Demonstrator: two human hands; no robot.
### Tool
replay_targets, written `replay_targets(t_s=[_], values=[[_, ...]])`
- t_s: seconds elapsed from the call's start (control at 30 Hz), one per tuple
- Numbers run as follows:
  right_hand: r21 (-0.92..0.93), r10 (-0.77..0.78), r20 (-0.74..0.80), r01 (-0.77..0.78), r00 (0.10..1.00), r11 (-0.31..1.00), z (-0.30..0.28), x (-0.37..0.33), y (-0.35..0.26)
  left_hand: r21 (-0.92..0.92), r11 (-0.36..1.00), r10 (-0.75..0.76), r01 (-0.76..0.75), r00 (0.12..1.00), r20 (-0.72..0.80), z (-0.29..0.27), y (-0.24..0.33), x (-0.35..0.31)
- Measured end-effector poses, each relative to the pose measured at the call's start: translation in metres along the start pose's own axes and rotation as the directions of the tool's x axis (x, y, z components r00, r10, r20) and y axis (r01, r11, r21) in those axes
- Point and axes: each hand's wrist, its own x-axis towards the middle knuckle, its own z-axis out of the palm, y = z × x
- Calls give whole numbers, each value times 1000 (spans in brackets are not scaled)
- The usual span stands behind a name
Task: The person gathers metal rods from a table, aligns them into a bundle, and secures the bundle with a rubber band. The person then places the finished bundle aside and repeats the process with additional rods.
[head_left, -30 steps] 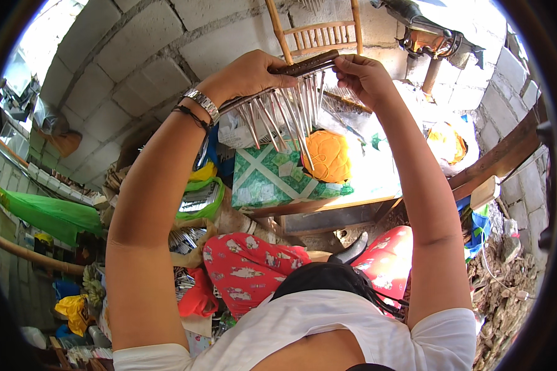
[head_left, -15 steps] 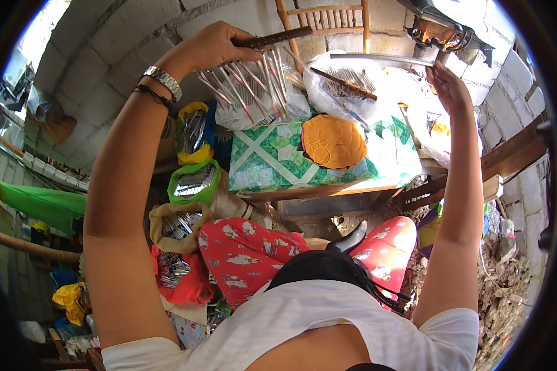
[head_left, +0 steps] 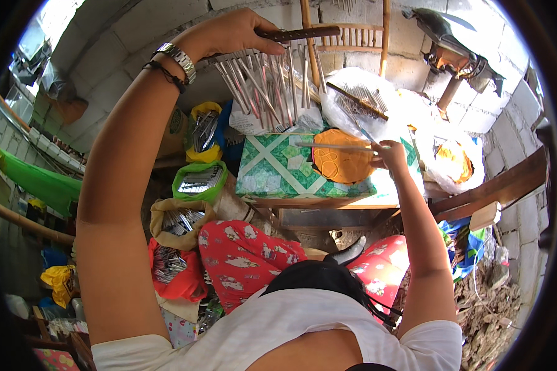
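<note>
My left hand (head_left: 244, 32) is raised at the back left, its fingers closed around a dark strip with holes (head_left: 309, 33). Several thin metal rods (head_left: 247, 83) stand or hang below that hand; whether the strip holds them is unclear. At the table's right side, my right hand (head_left: 390, 156) pinches a long thin silvery rod (head_left: 334, 146). This rod points left, above a round orange cloth pad (head_left: 343, 172). The pad lies on a table with a green and white tile-patterned cover (head_left: 269, 176). Behind it, a second dark strip (head_left: 358, 102) lies across a clear plastic bag (head_left: 337, 114).
Left of the table stand a yellow bag (head_left: 211, 151), a green-lined container (head_left: 182, 185), a tan sack (head_left: 162, 230) and a red bag (head_left: 189, 287), all holding metal pieces. A wooden chair (head_left: 346, 38) stands behind. Rubble (head_left: 489, 309) covers ground at the right.
My right hand has come down and left from the upper right, bringing the rod over the orange pad. My left hand has shifted slightly right and up with the strip.
</note>
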Motion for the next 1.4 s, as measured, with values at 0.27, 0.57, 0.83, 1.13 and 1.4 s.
replay_targets(t_s=[0.27, 0.57, 0.83, 1.13, 1.4], values=[[-53, -547, 44, 548, 836, 835, -10, -37, -143, -37, 997, 68, -68, 998, -20, -12, 23, 8], [317, -675, 336, 596, 657, 738, -11, -84, -275, -71, 990, 119, -119, 993, -2, -42, 68, 14], [417, -697, 216, 581, 684, 699, -28, -87, -284, -1, 976, 209, -219, 935, -287, -68, 73, 17], [375, -711, 158, 625, 685, 685, -55, -94, -320, -432, 696, -162, -574, 461, -873, -52, 25, 1], [302, -727, 99, 675, 680, 673, -84, -103, -342, -811, 361, -312, -460, 761, -570, 5, 32, -7]])
